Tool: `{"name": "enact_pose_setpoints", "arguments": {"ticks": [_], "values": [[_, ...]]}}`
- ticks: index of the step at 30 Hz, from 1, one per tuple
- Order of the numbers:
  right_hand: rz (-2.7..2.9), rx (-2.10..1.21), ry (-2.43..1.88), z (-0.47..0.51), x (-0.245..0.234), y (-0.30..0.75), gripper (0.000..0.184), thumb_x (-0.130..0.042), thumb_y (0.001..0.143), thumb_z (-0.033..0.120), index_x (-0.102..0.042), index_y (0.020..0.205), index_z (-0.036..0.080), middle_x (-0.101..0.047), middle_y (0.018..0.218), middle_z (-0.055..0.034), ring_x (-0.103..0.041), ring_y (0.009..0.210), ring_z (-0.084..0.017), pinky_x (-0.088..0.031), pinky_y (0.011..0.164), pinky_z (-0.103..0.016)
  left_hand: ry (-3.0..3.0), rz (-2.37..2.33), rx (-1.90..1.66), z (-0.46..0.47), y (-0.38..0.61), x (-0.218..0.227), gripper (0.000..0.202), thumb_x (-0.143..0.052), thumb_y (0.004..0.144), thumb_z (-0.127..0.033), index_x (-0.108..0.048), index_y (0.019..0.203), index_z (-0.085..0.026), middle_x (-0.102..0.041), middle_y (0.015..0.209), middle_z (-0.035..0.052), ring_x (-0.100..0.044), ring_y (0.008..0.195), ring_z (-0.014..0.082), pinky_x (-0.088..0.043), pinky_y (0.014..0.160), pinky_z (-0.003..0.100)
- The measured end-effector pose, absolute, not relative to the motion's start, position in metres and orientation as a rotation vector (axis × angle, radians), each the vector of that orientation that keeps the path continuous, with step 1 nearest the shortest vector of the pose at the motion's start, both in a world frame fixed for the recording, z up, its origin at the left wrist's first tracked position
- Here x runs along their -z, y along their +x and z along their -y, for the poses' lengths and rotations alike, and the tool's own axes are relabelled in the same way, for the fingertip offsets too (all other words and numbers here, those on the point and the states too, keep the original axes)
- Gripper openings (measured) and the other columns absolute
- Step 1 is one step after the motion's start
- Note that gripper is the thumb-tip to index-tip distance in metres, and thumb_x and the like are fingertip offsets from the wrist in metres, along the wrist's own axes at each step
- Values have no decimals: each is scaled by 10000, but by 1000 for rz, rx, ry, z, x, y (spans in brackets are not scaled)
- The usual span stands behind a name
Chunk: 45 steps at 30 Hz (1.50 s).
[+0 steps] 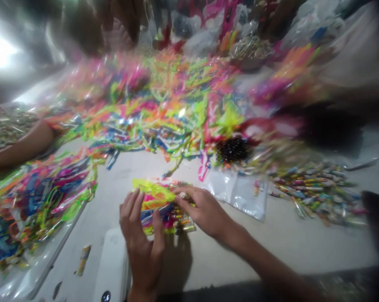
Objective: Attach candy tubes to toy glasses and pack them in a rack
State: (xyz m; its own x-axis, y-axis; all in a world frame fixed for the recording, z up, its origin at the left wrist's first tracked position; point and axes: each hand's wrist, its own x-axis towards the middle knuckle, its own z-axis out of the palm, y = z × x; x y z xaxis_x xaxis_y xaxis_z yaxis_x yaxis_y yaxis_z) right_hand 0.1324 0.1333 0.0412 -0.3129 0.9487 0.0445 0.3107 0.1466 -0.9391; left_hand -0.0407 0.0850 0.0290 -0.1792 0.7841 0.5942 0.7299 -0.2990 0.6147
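A bundle of bright plastic pieces (pixel 158 201) in yellow, pink, orange and blue lies on the white table, with small printed sticks at its right end. My left hand (pixel 141 235) curls around the bundle's left side, thumb in front and fingers behind. The thumb and fingers of my right hand (pixel 205 209) pinch the bundle's upper right end, where a yellow piece sits on top. Just behind my right hand lies a flat clear plastic bag (pixel 247 197). Motion blur hides the exact shape of the pieces.
A wide heap of colourful plastic pieces (pixel 164 113) spreads across the back. Another pile (pixel 41 201) lies at left. Printed sticks (pixel 315 188) are heaped at right, near black beads (pixel 233 149). A white device (pixel 110 264) stands beside my left wrist. Another person's arm (pixel 26 144) reaches in at left.
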Motion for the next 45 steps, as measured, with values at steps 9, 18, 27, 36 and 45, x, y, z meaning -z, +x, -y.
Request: {"name": "enact_pose_setpoints", "arguments": {"ticks": [9,18,27,36,45], "values": [[2113,-394,-1948,-182,-5,165,388,-503,1087,291,-601,1430,138,-686,1342,-170,-693,1136,-283,-526,917,-371,2426,-1914,-768,-105,-53,14,449,-500,1048,-165,-536,1493,-214,-591,1542,148,-481,1500,345,-257,1266,700],[2132,-413,-2000,-181,9,170,291,-517,1020,166,-654,1274,131,-777,1022,-134,-742,836,-285,-446,672,-330,2334,-1888,-1004,-105,-51,8,381,-563,1032,-230,-625,1408,-210,-622,1369,150,-527,1402,344,-269,1264,693],[1670,-592,-1400,-98,-32,177,65,-606,1019,241,-607,1080,262,-746,895,20,-682,663,-126,-485,584,-215,864,-1251,-1187,-80,-5,-56,547,-622,1006,-561,-624,1458,-252,-704,1384,122,-695,1251,295,-559,1085,451],[1900,-588,-1118,-29,3,157,144,-559,966,187,-641,1072,238,-754,901,-51,-729,800,-203,-561,738,-306,552,-935,-1141,-65,46,-46,348,-647,1011,-469,-733,1174,-174,-780,1110,124,-756,1049,251,-576,972,365],[1419,-1001,-1547,-6,36,206,244,-514,1055,389,-672,1154,232,-665,1018,-23,-648,909,-167,-525,810,-251,2211,-1007,-948,-12,17,13,414,-583,1023,-157,-563,1436,-165,-697,1332,149,-641,1270,275,-495,1095,396]]}}
